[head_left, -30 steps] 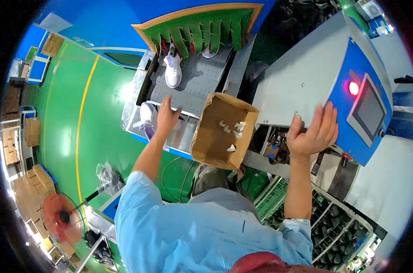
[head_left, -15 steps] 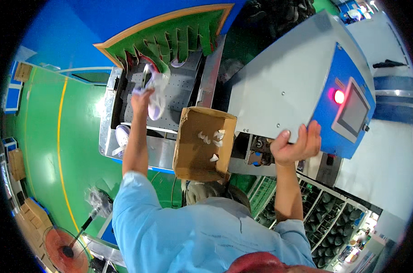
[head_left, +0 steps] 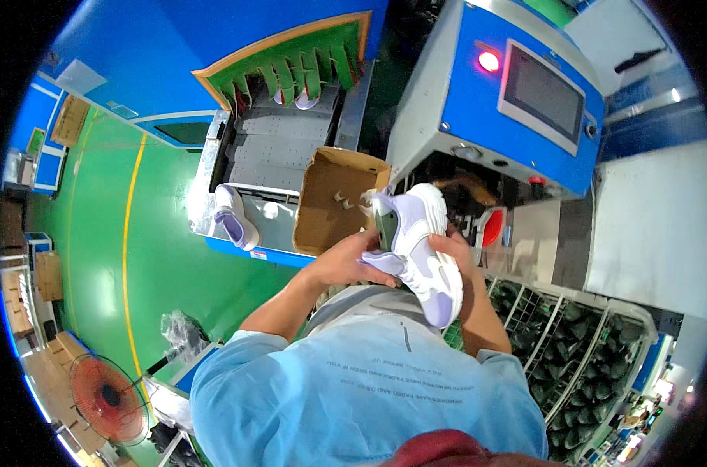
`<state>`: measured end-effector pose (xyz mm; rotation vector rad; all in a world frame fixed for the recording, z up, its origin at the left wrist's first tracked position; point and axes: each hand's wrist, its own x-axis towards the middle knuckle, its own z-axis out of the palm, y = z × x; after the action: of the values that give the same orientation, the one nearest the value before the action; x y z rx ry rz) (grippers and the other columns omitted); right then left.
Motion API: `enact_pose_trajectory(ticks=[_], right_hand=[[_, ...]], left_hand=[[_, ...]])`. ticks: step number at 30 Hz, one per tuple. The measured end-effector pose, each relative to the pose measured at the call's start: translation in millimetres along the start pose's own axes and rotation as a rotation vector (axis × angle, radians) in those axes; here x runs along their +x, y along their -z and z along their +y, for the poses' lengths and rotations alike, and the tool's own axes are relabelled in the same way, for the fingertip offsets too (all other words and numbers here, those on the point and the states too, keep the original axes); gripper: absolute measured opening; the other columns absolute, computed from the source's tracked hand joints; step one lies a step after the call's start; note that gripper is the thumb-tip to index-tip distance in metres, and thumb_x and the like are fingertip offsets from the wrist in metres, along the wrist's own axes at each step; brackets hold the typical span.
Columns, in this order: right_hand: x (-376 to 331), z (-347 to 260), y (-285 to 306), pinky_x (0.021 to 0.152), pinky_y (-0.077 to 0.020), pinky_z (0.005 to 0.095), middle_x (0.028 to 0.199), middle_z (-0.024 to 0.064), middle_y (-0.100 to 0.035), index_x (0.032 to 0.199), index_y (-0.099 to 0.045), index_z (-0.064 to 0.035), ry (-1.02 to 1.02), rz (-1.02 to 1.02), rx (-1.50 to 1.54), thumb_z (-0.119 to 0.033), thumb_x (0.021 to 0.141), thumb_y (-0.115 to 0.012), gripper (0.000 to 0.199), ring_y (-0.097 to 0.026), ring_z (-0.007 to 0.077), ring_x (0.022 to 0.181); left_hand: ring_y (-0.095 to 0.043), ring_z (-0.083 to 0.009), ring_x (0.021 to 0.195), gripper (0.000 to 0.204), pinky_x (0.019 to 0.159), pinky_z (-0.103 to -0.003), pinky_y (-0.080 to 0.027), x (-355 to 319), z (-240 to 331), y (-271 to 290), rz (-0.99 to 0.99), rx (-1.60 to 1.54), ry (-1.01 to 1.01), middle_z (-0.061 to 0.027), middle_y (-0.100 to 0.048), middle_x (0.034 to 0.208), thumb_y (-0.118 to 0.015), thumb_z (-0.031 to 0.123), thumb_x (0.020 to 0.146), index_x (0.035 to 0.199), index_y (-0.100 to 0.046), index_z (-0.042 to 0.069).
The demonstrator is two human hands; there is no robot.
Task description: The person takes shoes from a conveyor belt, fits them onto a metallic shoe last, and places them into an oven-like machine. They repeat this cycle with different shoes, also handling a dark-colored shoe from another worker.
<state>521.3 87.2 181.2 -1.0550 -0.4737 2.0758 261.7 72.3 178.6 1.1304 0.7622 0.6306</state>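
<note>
A white and lavender sneaker is held in front of my body, tilted, its toe pointing down toward me. My left hand grips it near the tongue and collar; some of those fingers are behind the shoe. On the other side, my right hand is closed around the sole edge. A dark green insert, perhaps a shoe last, shows inside the shoe opening. A second sneaker in the same colours lies on the metal ledge at the left.
A cardboard box with several small white pieces stands beside the perforated conveyor bed. Green strip curtains hang beyond it, with shoes beneath. At right stands a blue and white machine with a lit red lamp. A rack holds dark lasts.
The sneaker has come from the conveyor to my body in my left hand. My right hand has left the machine and taken hold of it too. The view has shifted.
</note>
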Motion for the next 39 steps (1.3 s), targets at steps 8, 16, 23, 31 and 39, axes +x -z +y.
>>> enact_pose_trajectory(ticks=[8,16,23,31,39], right_hand=[[-67,53,105,0.075,-0.0625,0.0447,0.099,0.0214,-0.073,0.123,-0.059,0.0061,-0.08,0.022,0.548,-0.031,0.097,-0.058,0.045,-0.074,0.034,0.083],[-96,31,148,0.118,-0.0311,0.0372,0.156,0.0132,-0.044,0.161,-0.03,-0.0065,0.221,0.015,-0.496,-0.007,0.075,-0.08,0.099,-0.044,0.025,0.142],[-110,39,139,0.115,-0.0354,0.0367,0.152,0.0132,-0.049,0.16,-0.032,-0.0074,0.25,0.21,-0.156,-0.004,0.076,-0.075,0.095,-0.048,0.0258,0.138],[-56,-9,130,0.106,-0.0462,0.0378,0.15,0.0155,-0.051,0.16,-0.032,-0.01,0.399,0.554,-0.439,-0.013,0.081,-0.078,0.092,-0.057,0.0284,0.129],[-3,-40,86,0.094,-0.0524,0.0476,0.135,0.0262,-0.061,0.163,-0.024,-0.0256,0.17,0.788,-1.642,-0.041,0.077,-0.076,0.101,-0.066,0.0429,0.113]], left_hand=[[-0.052,-0.0085,0.055,0.013,0.051,-0.025,-0.038,1,-42,-88,-0.029,-0.372,0.357,-0.0022,-0.061,0.064,-0.075,0.01,0.088,0.085,-0.072,-0.002],[-0.057,-0.019,0.12,0.06,0.097,-0.04,-0.049,32,-58,-116,0.159,0.056,0.467,-0.012,-0.062,0.13,-0.053,0.051,0.104,0.136,-0.054,-0.001],[-0.066,-0.0208,0.102,0.029,0.088,-0.037,-0.055,72,-123,-155,0.384,-0.54,0.287,-0.0101,-0.067,0.112,-0.068,0.022,0.098,0.12,-0.059,0.005],[-0.067,-0.0256,0.11,0.026,0.098,-0.043,-0.055,76,-111,-124,0.204,-0.418,0.134,-0.0111,-0.062,0.124,-0.058,0.021,0.105,0.123,-0.049,0.004],[-0.07,-0.0298,0.098,0.02,0.086,-0.046,-0.058,142,-181,-122,0.216,-0.891,0.259,-0.01,-0.064,0.111,-0.057,0.024,0.105,0.113,-0.049,0.008]])
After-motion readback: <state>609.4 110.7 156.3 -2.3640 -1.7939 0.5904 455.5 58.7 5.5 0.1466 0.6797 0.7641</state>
